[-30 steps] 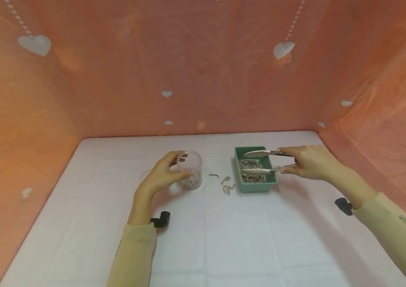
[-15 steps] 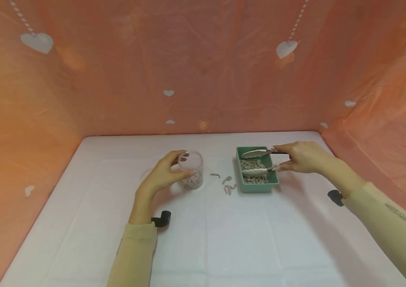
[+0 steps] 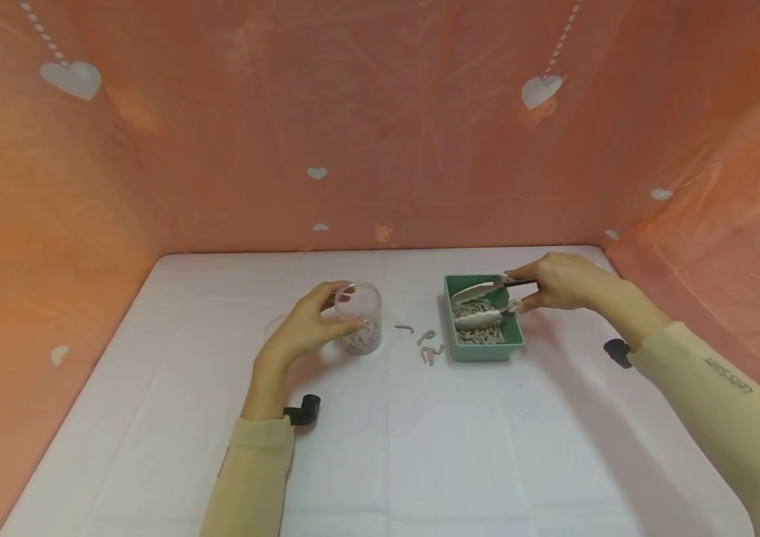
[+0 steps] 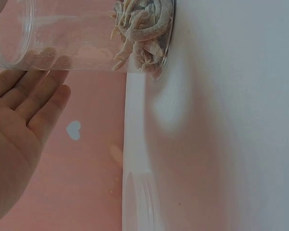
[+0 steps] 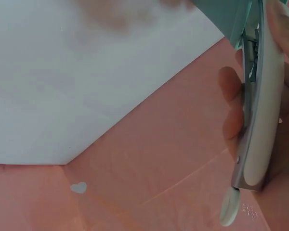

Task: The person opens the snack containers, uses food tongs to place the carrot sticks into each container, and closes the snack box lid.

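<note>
My left hand [image 3: 302, 326] holds a clear plastic jar [image 3: 358, 304] upright on the table, thumb on the near side and fingers on the far side. Pale, worm-like strips [image 4: 147, 31] lie in the jar's bottom. On the right, my right hand [image 3: 564, 281] grips metal tongs [image 5: 264, 110] with white handle covers. Their arms stand apart, tips reaching down into a green rectangular bin [image 3: 487, 353]. Greyish-brown strips [image 3: 480, 335] fill part of that bin, and the tong tips are in or against them; contact is hard to tell.
Several loose strips [image 3: 428, 353] lie on the white tabletop [image 3: 447, 432] between jar and bin. A round clear lid-like piece [image 4: 143, 202] lies left of the jar, partly behind my left hand. Orange sheeting [image 3: 380, 134] with white hearts surrounds the table's back and sides.
My right hand has moved left and away from me, tilting the tongs so the tips point lower into the bin. The left hand and jar stay in place; the view shifts slightly.
</note>
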`<state>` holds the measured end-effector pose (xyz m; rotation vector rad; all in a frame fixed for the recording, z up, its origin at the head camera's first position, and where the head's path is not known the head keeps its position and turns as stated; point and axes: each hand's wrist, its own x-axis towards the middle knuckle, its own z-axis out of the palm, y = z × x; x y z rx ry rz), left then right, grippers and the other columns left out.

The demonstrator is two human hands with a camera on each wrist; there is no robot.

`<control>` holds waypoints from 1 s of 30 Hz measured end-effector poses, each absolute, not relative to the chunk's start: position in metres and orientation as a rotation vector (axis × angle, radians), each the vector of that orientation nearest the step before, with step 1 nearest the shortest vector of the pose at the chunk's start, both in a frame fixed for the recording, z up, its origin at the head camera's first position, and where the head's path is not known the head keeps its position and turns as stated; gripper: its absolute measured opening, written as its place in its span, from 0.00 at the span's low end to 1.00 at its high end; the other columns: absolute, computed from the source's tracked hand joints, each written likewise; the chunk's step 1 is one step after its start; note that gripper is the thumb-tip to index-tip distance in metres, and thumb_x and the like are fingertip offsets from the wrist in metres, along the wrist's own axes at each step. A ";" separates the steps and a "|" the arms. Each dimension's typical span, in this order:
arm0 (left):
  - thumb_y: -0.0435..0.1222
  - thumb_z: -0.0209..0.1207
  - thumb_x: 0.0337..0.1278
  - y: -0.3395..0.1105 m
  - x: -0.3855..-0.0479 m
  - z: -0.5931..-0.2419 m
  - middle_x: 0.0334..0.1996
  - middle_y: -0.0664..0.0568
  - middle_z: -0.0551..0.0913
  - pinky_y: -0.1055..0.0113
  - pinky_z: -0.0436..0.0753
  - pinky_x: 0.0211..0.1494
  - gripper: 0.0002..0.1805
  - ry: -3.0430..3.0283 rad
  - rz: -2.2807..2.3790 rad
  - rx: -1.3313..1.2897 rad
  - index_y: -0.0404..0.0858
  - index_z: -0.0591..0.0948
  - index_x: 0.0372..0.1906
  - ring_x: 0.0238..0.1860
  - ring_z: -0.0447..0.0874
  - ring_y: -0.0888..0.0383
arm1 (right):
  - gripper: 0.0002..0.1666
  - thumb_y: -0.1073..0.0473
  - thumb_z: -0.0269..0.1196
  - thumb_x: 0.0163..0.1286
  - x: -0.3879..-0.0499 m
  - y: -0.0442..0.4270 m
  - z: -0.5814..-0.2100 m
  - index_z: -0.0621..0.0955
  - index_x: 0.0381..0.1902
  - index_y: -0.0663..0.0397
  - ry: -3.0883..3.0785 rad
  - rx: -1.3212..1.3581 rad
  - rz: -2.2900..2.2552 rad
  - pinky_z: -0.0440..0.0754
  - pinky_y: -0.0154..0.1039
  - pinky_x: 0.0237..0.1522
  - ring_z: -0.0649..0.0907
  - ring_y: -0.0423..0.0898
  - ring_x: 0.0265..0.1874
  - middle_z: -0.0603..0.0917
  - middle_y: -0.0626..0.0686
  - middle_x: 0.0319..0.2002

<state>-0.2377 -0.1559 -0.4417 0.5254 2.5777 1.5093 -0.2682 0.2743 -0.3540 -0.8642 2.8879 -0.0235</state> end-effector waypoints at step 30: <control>0.46 0.76 0.57 -0.157 -0.239 -0.443 0.70 0.44 0.74 0.40 0.70 0.74 0.43 2.575 1.497 0.533 0.39 0.70 0.75 0.73 0.70 0.39 | 0.25 0.49 0.79 0.59 -0.240 0.290 -0.372 0.89 0.54 0.50 3.133 -0.967 -0.074 0.79 0.48 0.22 0.86 0.50 0.25 0.90 0.50 0.30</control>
